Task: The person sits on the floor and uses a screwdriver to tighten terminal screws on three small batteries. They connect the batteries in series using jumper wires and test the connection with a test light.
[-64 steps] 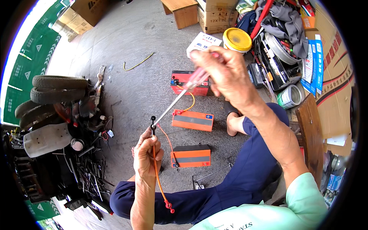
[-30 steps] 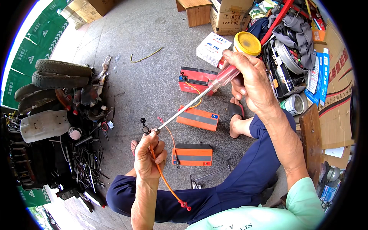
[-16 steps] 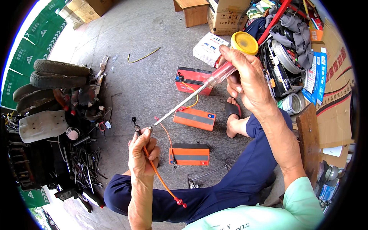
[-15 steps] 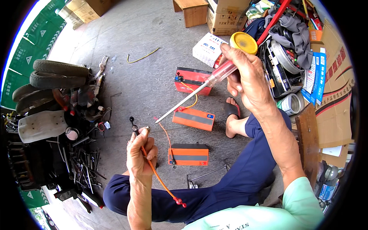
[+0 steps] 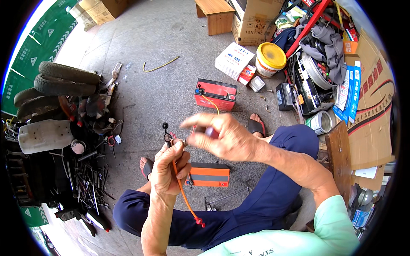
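Note:
My left hand [image 5: 168, 168] is closed on an orange cable [image 5: 183, 194]. Its black terminal cap [image 5: 165, 126] sticks up above the fingers, and a red cap [image 5: 200, 222] hangs at the lower end. A small metal piece shows at the left fingertips; I cannot make out its kind. My right hand [image 5: 228, 138], its fingers blurred, comes close to that piece. Between the right fingers shows the dark handle end of a screwdriver [image 5: 212, 132]; its shaft is hidden. Beyond the hands stands a red battery [image 5: 215, 96] with a yellow wire; an orange battery [image 5: 208, 176] lies nearer me.
Old tyres [image 5: 66, 81] and scattered tools [image 5: 92, 183] lie to the left. At the upper right are a white box [image 5: 234, 59], a yellow-lidded bucket [image 5: 270, 59] and a cardboard box [image 5: 255, 27]. A wooden stool [image 5: 218, 21] stands at the back.
My right hand has come down and left toward my left hand, turning the screwdriver so its shaft no longer shows. My left hand has risen slightly to the right with the cable.

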{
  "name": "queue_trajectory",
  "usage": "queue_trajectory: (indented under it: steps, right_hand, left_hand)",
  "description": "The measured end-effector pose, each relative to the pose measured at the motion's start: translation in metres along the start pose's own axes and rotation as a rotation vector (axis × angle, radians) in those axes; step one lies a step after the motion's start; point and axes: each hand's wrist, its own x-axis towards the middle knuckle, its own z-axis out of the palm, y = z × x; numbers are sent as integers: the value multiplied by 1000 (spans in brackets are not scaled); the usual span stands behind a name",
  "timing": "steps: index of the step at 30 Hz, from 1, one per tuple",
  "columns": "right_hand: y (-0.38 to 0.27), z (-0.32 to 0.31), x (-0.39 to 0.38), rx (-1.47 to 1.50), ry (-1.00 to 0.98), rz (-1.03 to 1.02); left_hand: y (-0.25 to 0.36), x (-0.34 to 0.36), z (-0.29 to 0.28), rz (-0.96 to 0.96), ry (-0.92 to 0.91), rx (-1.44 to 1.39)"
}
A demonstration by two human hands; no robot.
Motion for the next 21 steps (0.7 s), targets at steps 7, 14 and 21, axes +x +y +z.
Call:
queue_trajectory:
  steps: [7,14,21]
  right_hand:
    - [10,14,4,-169,183,-173]
    - [3,8,3,-268,210,-323]
    - [26,28,-3,-719,158,-523]
  left_hand:
    - [-5,9,-2,-35,-22,-132]
    - [-7,18,-8,98,-60,-301]
    - [-12,17,0,70,-140,-208]
